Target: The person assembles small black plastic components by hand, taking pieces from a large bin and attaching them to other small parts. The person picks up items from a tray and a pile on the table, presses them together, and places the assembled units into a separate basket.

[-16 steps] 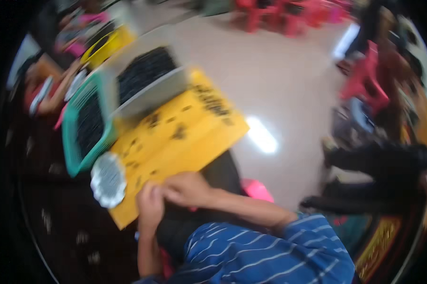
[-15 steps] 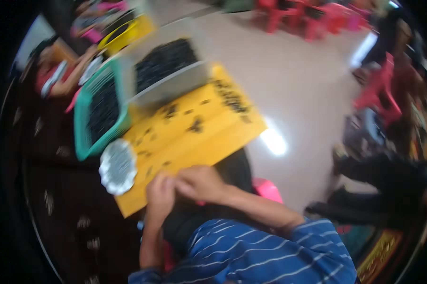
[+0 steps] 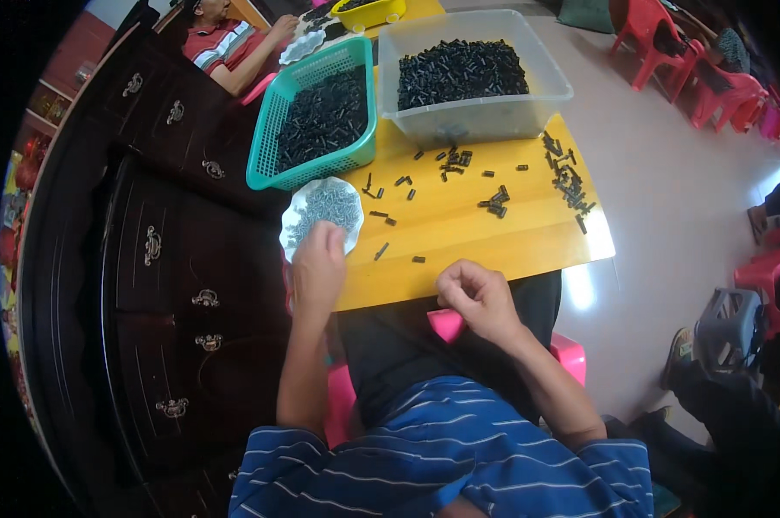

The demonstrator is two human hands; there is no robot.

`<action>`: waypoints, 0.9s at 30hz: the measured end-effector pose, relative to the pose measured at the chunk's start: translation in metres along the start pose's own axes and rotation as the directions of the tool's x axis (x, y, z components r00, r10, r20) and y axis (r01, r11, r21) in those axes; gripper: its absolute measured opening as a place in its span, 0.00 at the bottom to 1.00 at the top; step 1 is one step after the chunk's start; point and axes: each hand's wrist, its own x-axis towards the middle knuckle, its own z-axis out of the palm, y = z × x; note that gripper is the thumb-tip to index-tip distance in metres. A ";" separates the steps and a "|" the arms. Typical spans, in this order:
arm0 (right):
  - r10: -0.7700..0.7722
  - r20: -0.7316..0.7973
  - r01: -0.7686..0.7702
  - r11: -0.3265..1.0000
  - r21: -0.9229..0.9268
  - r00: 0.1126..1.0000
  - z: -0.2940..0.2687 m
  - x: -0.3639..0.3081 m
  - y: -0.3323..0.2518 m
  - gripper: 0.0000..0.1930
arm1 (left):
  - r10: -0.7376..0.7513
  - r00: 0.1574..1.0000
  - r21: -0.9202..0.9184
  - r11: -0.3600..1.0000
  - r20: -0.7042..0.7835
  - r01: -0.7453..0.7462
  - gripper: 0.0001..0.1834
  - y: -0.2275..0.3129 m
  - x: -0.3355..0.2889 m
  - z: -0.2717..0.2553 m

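Head view: a yellow table (image 3: 459, 237) seen from above, with containers along its far and left edges and both of the person's hands at its near edge.
Clear tub (image 3: 474, 73): a see-through plastic bin at the far side of the table, holding a heap of small black cylindrical parts.
Green basket (image 3: 317, 114): a teal slotted basket just left of the tub, also part-filled with the same kind of black parts; its left side overhangs the table edge.
Scalloped dish (image 3: 323, 210): a small clear dish with a wavy rim at the table's left near corner, just in front of the basket, filled with small grey metal pieces, likely screws.
Yellow bowl (image 3: 368, 11): on a farther table at the top of the frame, with dark parts inside.
Loose black parts (image 3: 494, 203): scattered over the tabletop, thicker in a line near the right edge and in a small cluster in front of the tub.
Left hand (image 3: 317, 269): at the near rim of the scalloped dish, fingers curled downward and close together; whether it holds a piece cannot be told.
Right hand (image 3: 478, 298): at the near edge of the table, well apart from the left hand, fingers bent inward in a loose pinch; what it grips, if anything, is hidden.
Other person (image 3: 230, 43): in a red striped shirt, seated at the farther table beside a dark wooden cabinet (image 3: 157, 259).
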 end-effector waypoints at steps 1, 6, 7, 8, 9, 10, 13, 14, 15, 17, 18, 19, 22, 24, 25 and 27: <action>0.023 0.022 -0.024 0.999 0.044 0.999 0.000 0.002 0.000 0.09 | -0.025 0.999 0.151 0.988 -0.032 0.029 0.09 -0.012 0.002 -0.001; 0.080 0.053 -0.081 0.996 0.033 0.995 -0.002 0.004 0.004 0.09 | 0.043 0.998 0.292 0.956 -0.052 -0.026 0.17 -0.004 -0.006 0.004; 0.058 0.075 -0.056 0.998 -0.023 0.996 -0.003 0.003 0.003 0.09 | 0.126 0.992 0.217 0.969 -0.007 -0.121 0.19 0.002 -0.014 0.008; 0.065 0.079 -0.063 0.998 -0.024 0.995 -0.002 0.002 0.001 0.09 | 0.208 0.978 0.136 0.968 0.031 -0.210 0.21 0.009 -0.023 0.011; 0.080 0.099 -0.074 0.995 -0.067 0.992 -0.001 0.001 -0.001 0.09 | 0.201 0.979 0.133 0.970 0.033 -0.203 0.21 0.018 -0.030 0.017; 0.091 0.122 -0.077 0.991 -0.111 0.988 -0.001 0.000 -0.003 0.10 | 0.188 0.973 0.030 0.981 0.132 -0.194 0.22 0.029 -0.036 0.023; 0.087 0.163 -0.068 0.991 -0.120 0.983 -0.002 -0.001 0.003 0.10 | 0.251 0.947 -0.082 0.968 0.202 -0.239 0.21 0.042 -0.045 0.042; 0.085 0.164 -0.065 0.990 -0.122 0.983 -0.001 0.000 0.003 0.10 | 0.313 0.934 -0.082 0.950 0.175 -0.302 0.21 0.042 -0.046 0.047; 0.084 0.167 -0.064 0.991 -0.122 0.982 -0.001 0.001 0.003 0.10 | 0.311 0.935 -0.080 0.950 0.169 -0.302 0.15 0.042 -0.045 0.052; 0.085 0.163 -0.064 0.990 -0.126 0.983 -0.002 0.000 0.003 0.10 | 0.315 0.933 -0.061 0.949 0.173 -0.309 0.12 0.041 -0.041 0.060; 0.093 0.156 -0.075 0.990 -0.117 0.983 -0.002 0.000 0.002 0.10 | 0.315 0.932 -0.038 0.949 0.179 -0.313 0.09 0.040 -0.039 0.063; 0.101 0.146 -0.086 0.991 -0.106 0.984 -0.002 0.000 0.002 0.10 | 0.320 0.930 -0.042 0.947 0.179 -0.317 0.09 0.041 -0.035 0.064; 0.111 0.145 -0.104 0.993 -0.059 0.983 -0.003 0.000 0.001 0.10 | 0.344 0.932 0.011 0.938 0.109 -0.348 0.06 0.040 -0.020 0.064; 0.115 0.139 -0.108 0.993 -0.054 0.984 -0.004 0.000 -0.001 0.09 | 0.277 0.952 0.084 0.954 0.131 -0.289 0.05 0.039 -0.004 0.061; 0.116 0.145 -0.111 0.993 -0.046 0.983 -0.004 0.001 -0.002 0.09 | 0.293 0.950 0.085 0.949 0.106 -0.303 0.05 0.036 0.005 0.060; 0.106 0.141 -0.102 0.994 -0.036 0.984 -0.004 0.001 0.001 0.09 | 0.294 0.950 0.103 0.947 0.102 -0.304 0.05 0.030 0.018 0.064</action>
